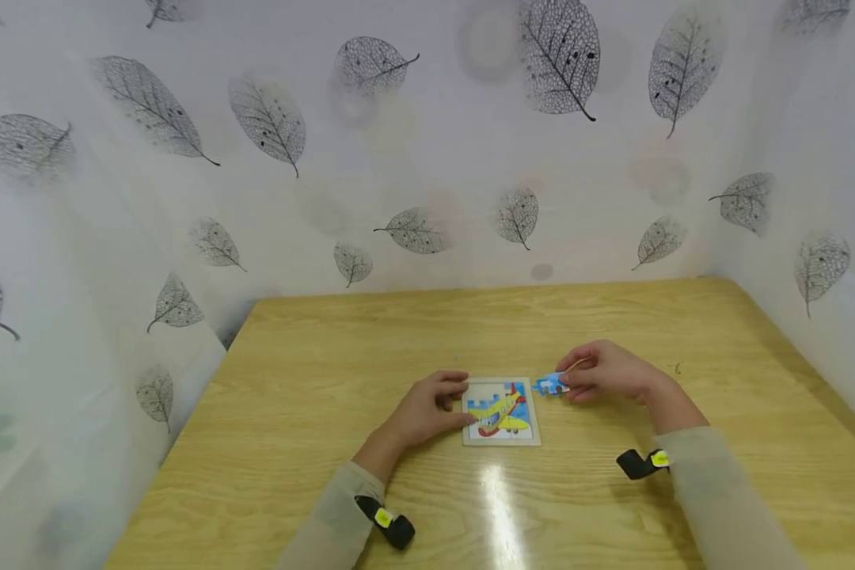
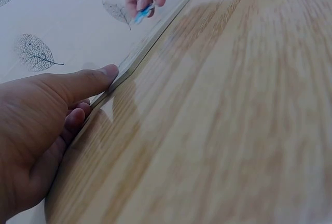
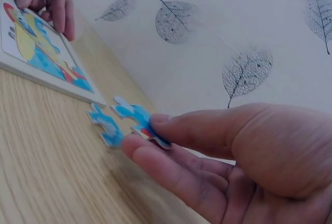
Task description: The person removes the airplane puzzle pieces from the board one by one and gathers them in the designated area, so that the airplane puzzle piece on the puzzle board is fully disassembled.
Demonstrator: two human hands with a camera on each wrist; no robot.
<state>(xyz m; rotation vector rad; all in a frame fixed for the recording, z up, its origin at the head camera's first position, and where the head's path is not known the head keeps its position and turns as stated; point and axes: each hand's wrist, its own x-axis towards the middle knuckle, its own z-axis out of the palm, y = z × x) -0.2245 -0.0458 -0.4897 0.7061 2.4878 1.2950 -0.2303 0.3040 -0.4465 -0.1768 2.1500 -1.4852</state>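
A square jigsaw tray (image 1: 537, 419) with a pale wooden rim lies on the table. Its yellow airplane picture (image 1: 499, 416) is partly filled in, and bare backing shows at the upper left. My left hand (image 1: 427, 408) holds the tray's left side, its thumb (image 2: 106, 76) on the rim and its fingers farther along the edge. Just right of the tray, my right hand (image 1: 609, 372) pinches a blue jigsaw piece (image 3: 136, 116) between thumb and fingers. A second blue piece (image 3: 106, 125) shows close beside it; I cannot tell whether the fingers hold that one too.
The wood-grain table (image 1: 356, 340) extends around the tray on all sides. Behind it and at both sides hang pale sheets (image 1: 442, 158) printed with dark leaves. A black strap end (image 1: 637, 465) sticks out from the right sleeve, another (image 1: 392, 526) from the left.
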